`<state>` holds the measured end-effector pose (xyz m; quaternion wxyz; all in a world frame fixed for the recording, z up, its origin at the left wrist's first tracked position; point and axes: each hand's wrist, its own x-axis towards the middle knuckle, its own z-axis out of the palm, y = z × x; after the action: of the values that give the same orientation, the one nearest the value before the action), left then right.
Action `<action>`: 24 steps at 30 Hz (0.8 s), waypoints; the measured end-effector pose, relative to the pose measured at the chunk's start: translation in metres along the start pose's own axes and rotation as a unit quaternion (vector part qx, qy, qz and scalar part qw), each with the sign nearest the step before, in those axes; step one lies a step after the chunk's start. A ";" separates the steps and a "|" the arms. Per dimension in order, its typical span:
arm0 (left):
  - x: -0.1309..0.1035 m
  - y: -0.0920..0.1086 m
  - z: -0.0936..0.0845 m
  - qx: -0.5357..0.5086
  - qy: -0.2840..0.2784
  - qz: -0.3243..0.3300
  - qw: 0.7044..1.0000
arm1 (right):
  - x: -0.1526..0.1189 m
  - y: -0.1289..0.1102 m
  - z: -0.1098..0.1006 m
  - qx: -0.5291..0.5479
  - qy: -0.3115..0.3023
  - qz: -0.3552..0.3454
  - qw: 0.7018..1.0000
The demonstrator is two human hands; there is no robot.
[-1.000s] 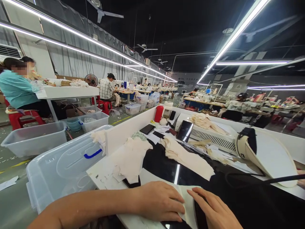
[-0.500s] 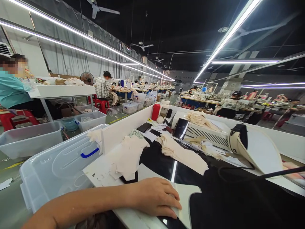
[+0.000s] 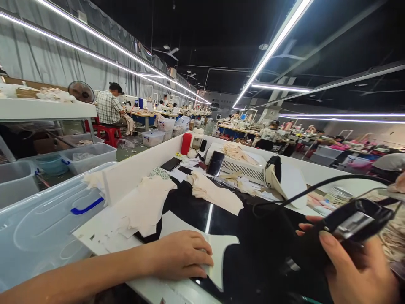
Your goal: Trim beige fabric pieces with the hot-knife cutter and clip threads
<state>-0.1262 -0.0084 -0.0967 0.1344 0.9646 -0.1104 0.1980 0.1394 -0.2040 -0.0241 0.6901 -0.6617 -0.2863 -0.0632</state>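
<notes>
My left hand (image 3: 185, 255) lies palm down on an off-white cut piece (image 3: 218, 253), fingers slightly curved over it. This piece rests on a glossy black work surface (image 3: 221, 228). At the right, my right hand (image 3: 357, 266) grips a black corded tool (image 3: 351, 226) with a silver plate; its exact kind is unclear. The tool is held above the surface, and its black cable arcs left. Beyond my left hand lie a cream fabric piece (image 3: 147, 202) and a stack of cream fabric pieces (image 3: 218, 192).
A white low wall (image 3: 142, 162) bounds the table. Phones (image 3: 171, 164), a red cylinder (image 3: 186, 143) and a vented white machine (image 3: 243, 171) stand at the back. Left is a clear plastic bin lid (image 3: 47, 223). Fingers (image 3: 401, 183) show at the right edge; several people sit at machines beyond.
The view has turned right, so things appear farther left. My right hand has come into view with the black corded tool. My left hand stays on the off-white piece.
</notes>
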 end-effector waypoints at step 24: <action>0.017 0.015 0.008 0.107 -0.001 0.054 0.993 | -0.061 -0.030 0.049 0.179 -0.075 0.033 0.980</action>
<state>-0.1119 -0.0273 -0.0932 0.0191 0.9663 -0.1411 0.2145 0.0598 -0.1783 -0.0286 0.7754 -0.5396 -0.3219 0.0622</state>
